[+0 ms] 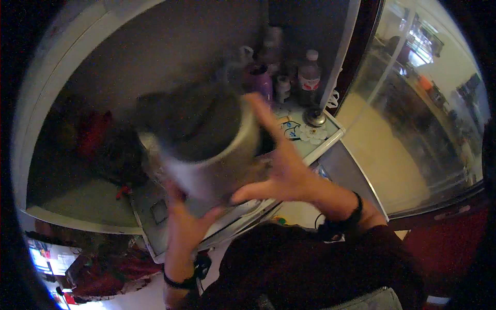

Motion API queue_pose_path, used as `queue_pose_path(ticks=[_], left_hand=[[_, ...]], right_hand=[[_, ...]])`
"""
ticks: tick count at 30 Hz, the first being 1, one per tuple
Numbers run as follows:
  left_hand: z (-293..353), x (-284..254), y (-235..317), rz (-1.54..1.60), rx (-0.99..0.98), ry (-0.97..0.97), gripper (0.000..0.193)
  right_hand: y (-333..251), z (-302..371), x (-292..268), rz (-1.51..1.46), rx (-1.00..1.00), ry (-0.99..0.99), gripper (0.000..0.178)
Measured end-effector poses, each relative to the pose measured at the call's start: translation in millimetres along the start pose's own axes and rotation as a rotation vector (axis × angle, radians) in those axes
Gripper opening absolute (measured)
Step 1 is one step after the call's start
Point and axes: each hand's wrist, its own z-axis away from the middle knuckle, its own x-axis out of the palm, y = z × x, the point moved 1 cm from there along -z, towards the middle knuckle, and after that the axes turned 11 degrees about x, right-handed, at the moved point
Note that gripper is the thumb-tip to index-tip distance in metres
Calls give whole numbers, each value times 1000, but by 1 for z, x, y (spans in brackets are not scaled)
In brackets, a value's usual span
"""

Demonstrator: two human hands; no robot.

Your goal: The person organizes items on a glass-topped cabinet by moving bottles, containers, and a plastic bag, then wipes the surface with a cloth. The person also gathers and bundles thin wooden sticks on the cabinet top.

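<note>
Between my two hands is a silver-grey, drum-shaped container with a dark top, tilted so the top faces away and to the left. Motion blurs it, and I cannot make out its exact kind. My left hand presses on its lower near side, thumb stretched to the right. My right hand spans its right side, with the fingers reaching up along the rim and the thumb underneath. The container is held above a pale shelf top and hides part of it.
Behind the container stand a purple vessel, a small bottle and a clear plastic bottle. A white flower and a round metal piece lie near the shelf's right edge. A glass panel rises at right.
</note>
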Motion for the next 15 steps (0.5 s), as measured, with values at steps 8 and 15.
queue_pose_path(ticks=[8, 15], left_hand=[[-85, 159, 22, 138, 280, -290, 118], [-89, 201, -9, 49, 236, -252, 117]], right_hand=[[57, 58, -127, 19, 509, 174, 134], [138, 87, -126, -254, 589, 138, 128]])
